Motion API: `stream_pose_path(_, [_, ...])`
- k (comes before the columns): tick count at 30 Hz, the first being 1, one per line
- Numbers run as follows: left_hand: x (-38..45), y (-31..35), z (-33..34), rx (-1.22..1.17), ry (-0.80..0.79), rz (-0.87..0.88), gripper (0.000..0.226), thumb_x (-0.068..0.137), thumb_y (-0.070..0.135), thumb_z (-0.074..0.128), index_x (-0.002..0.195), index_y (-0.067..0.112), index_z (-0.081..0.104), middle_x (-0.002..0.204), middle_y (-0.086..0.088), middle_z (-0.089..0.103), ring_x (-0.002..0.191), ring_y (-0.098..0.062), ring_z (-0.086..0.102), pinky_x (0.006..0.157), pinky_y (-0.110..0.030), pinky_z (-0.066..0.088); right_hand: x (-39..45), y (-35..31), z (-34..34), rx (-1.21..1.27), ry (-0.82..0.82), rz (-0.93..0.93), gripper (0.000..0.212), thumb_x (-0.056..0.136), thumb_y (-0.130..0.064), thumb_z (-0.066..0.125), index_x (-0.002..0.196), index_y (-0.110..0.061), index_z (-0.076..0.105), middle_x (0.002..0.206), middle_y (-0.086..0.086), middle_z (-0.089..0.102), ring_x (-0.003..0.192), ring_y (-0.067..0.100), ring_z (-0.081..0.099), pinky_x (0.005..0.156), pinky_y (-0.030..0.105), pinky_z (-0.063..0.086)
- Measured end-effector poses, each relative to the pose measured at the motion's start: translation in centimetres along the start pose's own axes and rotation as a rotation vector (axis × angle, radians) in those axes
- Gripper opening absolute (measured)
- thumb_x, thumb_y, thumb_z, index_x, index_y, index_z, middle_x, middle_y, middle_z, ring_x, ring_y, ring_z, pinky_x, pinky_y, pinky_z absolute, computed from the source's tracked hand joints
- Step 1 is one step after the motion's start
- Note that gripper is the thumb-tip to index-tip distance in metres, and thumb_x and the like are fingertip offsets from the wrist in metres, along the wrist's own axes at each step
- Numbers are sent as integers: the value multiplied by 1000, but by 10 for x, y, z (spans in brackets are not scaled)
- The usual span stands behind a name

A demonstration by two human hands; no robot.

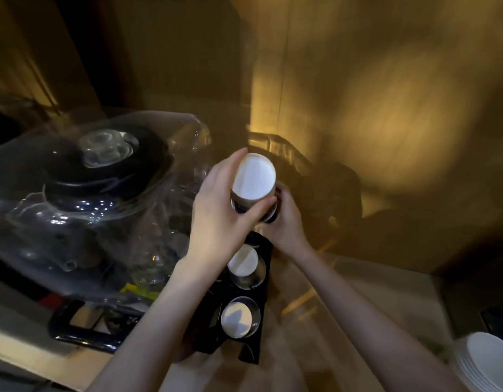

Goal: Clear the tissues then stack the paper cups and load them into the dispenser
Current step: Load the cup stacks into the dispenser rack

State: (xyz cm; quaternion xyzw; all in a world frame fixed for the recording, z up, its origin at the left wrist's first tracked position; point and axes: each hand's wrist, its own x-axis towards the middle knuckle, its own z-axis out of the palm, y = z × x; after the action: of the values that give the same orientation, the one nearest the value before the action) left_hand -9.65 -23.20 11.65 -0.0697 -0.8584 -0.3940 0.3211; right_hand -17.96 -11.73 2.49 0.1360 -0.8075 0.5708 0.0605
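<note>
A stack of upside-down paper cups (254, 179), white bottom facing me, is held above the far end of a black cup dispenser (265, 250). My left hand (224, 210) wraps the stack from the left. My right hand (284, 219) grips its lower part from the right. Two nearer slots of the dispenser hold cup stacks: one in the middle (244, 264), one closest to me (239, 318). No tissues show in this view.
A large clear drink dispenser with a black lid (103, 165) stands on a black stand (83, 332) to the left. White plates (487, 363) are stacked at the bottom right. A wire basket (287, 154) sits behind the cups. The image is dim and blurred.
</note>
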Motion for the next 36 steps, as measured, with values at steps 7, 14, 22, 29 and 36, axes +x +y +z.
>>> stream_pose_path(7, [6, -32, 30, 43, -78, -162, 65, 72, 31, 75, 129, 15, 47, 131, -5, 51, 121, -16, 47, 92, -9, 27, 2, 24, 11, -203, -38, 50, 89, 57, -50, 78, 130, -17, 40, 129, 5, 49, 121, 18, 45, 100, 40, 45])
stream_pose_path(14, [1, -59, 68, 133, -255, -298, 69, 74, 26, 74, 133, 11, 41, 133, -11, 46, 121, -26, 47, 97, -32, 40, -6, 26, 2, -242, 1, 30, 66, 69, -26, 76, 125, -12, 43, 123, 8, 51, 117, 22, 47, 95, 37, 44])
stream_pose_path(22, [10, -67, 75, 216, -291, -358, 71, 77, 30, 71, 135, 7, 37, 133, -15, 49, 121, -29, 49, 95, -35, 41, -3, 21, -4, -517, -41, -55, 48, 84, -28, 60, 127, -11, 48, 126, 9, 56, 119, 26, 44, 100, 35, 34])
stream_pose_path(29, [23, -36, 75, 672, -491, -207, 62, 85, 37, 58, 132, 3, 34, 137, -17, 43, 131, -34, 35, 103, -44, 36, -2, 2, -55, -926, -340, -169, 28, 92, -26, 47, 111, -10, 59, 109, 11, 62, 108, 30, 54, 85, 41, 45])
stream_pose_path(36, [-4, 13, 120, 545, -467, 327, 39, 86, 37, 39, 99, 9, 63, 93, -11, 70, 92, -33, 62, 74, -40, 51, -60, 10, -156, -1022, -262, -104, 21, 90, -25, 48, 104, -14, 60, 100, 6, 65, 99, 25, 58, 80, 38, 48])
